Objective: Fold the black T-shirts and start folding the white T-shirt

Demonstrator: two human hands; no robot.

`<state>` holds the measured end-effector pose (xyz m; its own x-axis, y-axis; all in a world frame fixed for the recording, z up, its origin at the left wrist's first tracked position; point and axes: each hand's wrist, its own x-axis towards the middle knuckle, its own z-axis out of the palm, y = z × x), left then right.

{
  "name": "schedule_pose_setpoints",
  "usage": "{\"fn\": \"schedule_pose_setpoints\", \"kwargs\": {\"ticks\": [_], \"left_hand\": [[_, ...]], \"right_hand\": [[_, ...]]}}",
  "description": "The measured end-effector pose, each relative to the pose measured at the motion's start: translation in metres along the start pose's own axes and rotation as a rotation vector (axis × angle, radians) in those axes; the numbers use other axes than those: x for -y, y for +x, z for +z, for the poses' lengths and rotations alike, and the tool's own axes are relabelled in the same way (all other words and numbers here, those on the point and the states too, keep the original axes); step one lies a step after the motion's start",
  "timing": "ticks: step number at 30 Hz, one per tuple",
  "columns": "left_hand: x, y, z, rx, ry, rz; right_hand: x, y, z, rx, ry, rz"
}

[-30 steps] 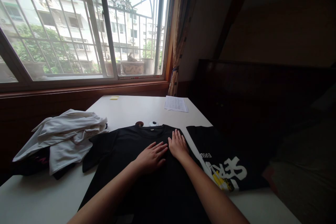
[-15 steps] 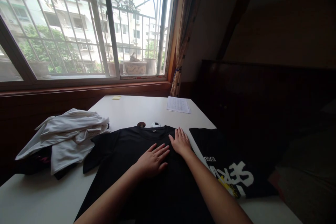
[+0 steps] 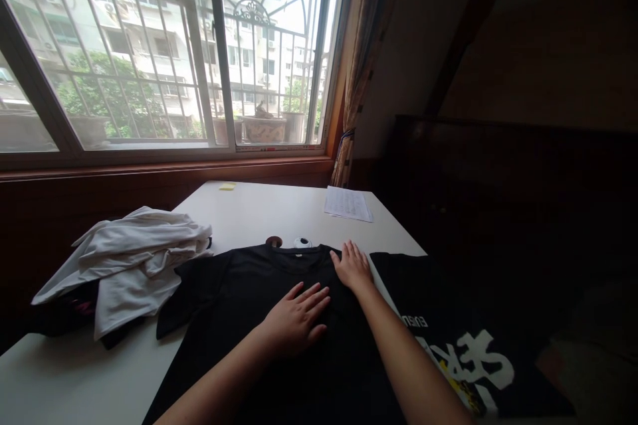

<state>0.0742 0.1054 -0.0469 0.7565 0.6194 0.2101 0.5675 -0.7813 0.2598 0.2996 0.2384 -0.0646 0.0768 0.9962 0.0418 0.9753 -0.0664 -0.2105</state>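
A black T-shirt is spread on the white table, its neckline toward the window and a small pale label inside the collar. My left hand rests palm down on the chest of the shirt, fingers extended. Farther up, my right hand lies flat on the shoulder by the collar, fingers stretched toward the window. Neither hand grips the fabric. The shirt's right sleeve is hidden behind my right arm. Beside that arm lies a dark printed garment with white lettering and a yellow patch.
On the left of the white table sits a heap of white cloth over dark clothing. Papers and a yellow note lie at the far end. A brown round item and a white round item are beyond the collar.
The whole view has shifted slightly, so the table and window appear farther right. Both hands stay flat in nearly the same places on the black T-shirt.
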Motion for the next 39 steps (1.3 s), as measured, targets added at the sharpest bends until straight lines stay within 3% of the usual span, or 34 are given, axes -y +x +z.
{"fn": "schedule_pose_setpoints", "kwargs": {"ticks": [11,17,23,31,34,39], "left_hand": [[0.001,-0.002,-0.001,-0.001,0.012,0.007],[0.001,-0.002,-0.003,0.009,-0.016,-0.012],[0.002,-0.002,-0.004,-0.017,-0.006,-0.002],[0.004,-0.002,0.003,-0.059,0.038,0.011],[0.004,-0.003,0.004,-0.051,0.037,0.005],[0.005,-0.004,0.006,-0.062,0.062,0.000]], "right_hand": [[-0.008,0.018,0.001,-0.029,0.059,-0.014],[-0.021,0.014,-0.015,-0.078,0.124,-0.073],[-0.037,-0.020,-0.031,-0.107,0.115,-0.182],[-0.032,-0.099,-0.013,0.027,-0.002,-0.380],[-0.030,-0.104,-0.012,0.042,-0.036,-0.353],[-0.027,-0.084,-0.012,0.045,-0.043,-0.302]]}}
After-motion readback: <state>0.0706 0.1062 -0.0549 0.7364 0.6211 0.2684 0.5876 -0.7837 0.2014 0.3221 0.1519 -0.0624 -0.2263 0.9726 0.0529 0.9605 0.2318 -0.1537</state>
